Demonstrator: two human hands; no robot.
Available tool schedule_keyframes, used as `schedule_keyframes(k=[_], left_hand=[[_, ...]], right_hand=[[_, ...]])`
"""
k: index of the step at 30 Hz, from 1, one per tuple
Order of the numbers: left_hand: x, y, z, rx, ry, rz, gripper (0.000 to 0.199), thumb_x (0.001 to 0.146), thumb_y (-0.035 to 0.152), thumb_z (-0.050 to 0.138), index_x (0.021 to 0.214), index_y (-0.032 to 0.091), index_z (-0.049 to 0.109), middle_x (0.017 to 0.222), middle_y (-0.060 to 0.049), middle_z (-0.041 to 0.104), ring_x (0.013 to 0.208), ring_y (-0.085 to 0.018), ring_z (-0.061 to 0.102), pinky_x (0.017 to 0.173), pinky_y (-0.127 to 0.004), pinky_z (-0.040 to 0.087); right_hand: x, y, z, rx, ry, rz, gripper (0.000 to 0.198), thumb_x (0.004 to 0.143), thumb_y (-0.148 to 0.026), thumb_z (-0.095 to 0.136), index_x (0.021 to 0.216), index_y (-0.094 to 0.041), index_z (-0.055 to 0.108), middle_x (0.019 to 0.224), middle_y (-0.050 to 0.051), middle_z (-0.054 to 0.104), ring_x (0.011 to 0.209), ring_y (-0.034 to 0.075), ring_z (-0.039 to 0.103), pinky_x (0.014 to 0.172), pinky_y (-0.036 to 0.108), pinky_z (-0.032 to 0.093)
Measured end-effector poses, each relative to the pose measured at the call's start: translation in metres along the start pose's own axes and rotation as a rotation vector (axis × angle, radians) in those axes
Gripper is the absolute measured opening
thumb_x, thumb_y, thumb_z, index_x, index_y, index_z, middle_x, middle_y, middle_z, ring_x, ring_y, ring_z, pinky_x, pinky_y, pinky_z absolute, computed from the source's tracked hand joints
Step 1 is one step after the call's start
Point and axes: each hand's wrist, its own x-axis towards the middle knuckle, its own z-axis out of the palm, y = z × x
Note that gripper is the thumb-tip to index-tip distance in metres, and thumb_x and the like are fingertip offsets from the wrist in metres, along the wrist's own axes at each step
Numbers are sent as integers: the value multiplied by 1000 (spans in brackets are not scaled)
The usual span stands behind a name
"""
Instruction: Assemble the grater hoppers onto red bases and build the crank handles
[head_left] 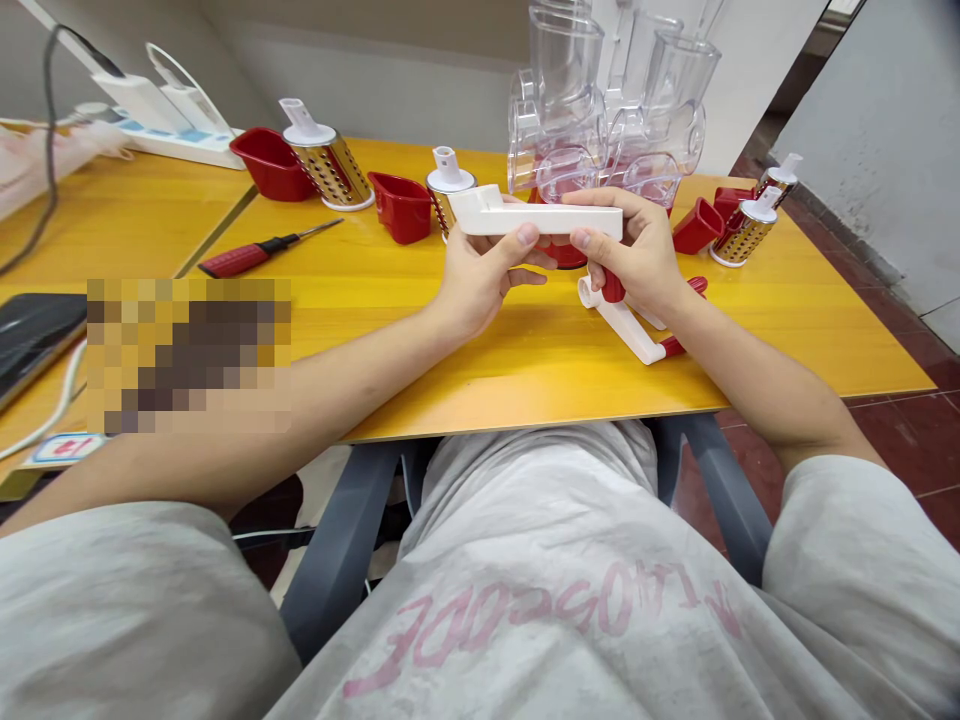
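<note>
A white crank handle (551, 219) is held level above the table between both hands. My left hand (480, 275) grips its socket end, thumb along the lower edge. My right hand (637, 245) closes round the other end, where a red knob (613, 287) hangs down beneath the palm. Just below my right hand, more white crank handles (626, 325) with red grips lie on the table, partly covered by my forearm. Behind the hands stand clear plastic grater housings (566, 110) with red parts at their base.
Perforated drum graters (328, 165) and red pushers (401, 207) stand along the back, with another drum grater (744, 232) at right. A red-handled screwdriver (262, 252) lies at left. Farther left are a power strip (187, 140) and a dark phone (34, 335). A patch is pixelated.
</note>
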Motion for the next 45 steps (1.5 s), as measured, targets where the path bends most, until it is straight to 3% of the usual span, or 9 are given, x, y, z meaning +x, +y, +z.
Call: schedule_keyframes(k=[15, 19, 21, 23, 28, 30, 33, 38, 45], left_hand=[[7, -22, -20, 68, -115, 90, 54, 112, 78, 99, 150, 47, 77, 141, -1, 99, 113, -37, 100, 84, -54, 83], [11, -24, -18, -49, -74, 60, 59, 101, 73, 111, 143, 45, 82, 134, 1, 98, 100, -32, 98, 76, -48, 83], [11, -23, -15, -96, -62, 41, 56, 100, 72, 112, 142, 45, 86, 137, 0, 97, 103, -32, 97, 74, -46, 83], [10, -22, -10, -83, -47, 83, 54, 102, 72, 110, 144, 45, 89, 142, -1, 95, 116, -34, 96, 80, -48, 83], [5, -14, 5, 126, 16, 532, 58, 110, 84, 101, 147, 40, 90, 144, -1, 93, 127, -33, 89, 111, -56, 77], [-1, -8, 10, 195, -11, 606, 54, 118, 80, 94, 154, 41, 90, 148, -2, 92, 134, -35, 87, 119, -58, 75], [-7, -3, 10, 235, -123, 558, 59, 120, 76, 91, 169, 44, 85, 159, -7, 89, 147, -40, 87, 127, -63, 75], [-10, -5, 10, 210, -268, 453, 98, 97, 85, 111, 177, 39, 77, 169, -16, 86, 157, -48, 86, 139, -70, 71], [-23, 18, 27, 254, -216, 335, 67, 104, 75, 109, 151, 34, 87, 143, -15, 92, 142, -43, 91, 131, -63, 75]], right_hand=[[-3, -2, 1, -51, 7, 25, 83, 97, -93, 101, 144, -28, 81, 110, 3, 87, 70, 12, 69, 65, 29, 68], [-2, 2, 3, -155, 65, -74, 88, 94, -95, 100, 147, -26, 85, 133, 10, 91, 115, 25, 88, 104, 40, 83], [-2, 4, 3, -226, 62, -147, 87, 96, -94, 99, 147, -24, 86, 150, 13, 89, 144, 32, 86, 130, 49, 78], [-2, 6, 2, -279, 17, -192, 87, 100, -94, 94, 148, -22, 86, 158, 15, 87, 156, 35, 82, 139, 52, 73], [-7, 2, 5, -207, -306, -167, 95, 112, -105, 72, 144, -17, 84, 131, 11, 89, 114, 20, 85, 103, 30, 74], [-11, -1, 9, -190, -432, -134, 95, 115, -106, 65, 139, -16, 83, 121, 10, 88, 104, 17, 82, 94, 25, 69], [-17, -3, 16, -165, -500, -104, 96, 115, -107, 64, 149, -18, 79, 138, 13, 89, 113, 19, 87, 102, 29, 72], [-20, 5, 26, -230, -418, -153, 100, 115, -108, 59, 152, -18, 77, 154, 18, 88, 141, 31, 85, 129, 48, 75], [-27, -10, 40, -339, -297, -150, 61, 125, -70, 58, 151, -19, 79, 164, 19, 87, 160, 37, 79, 143, 56, 71]])
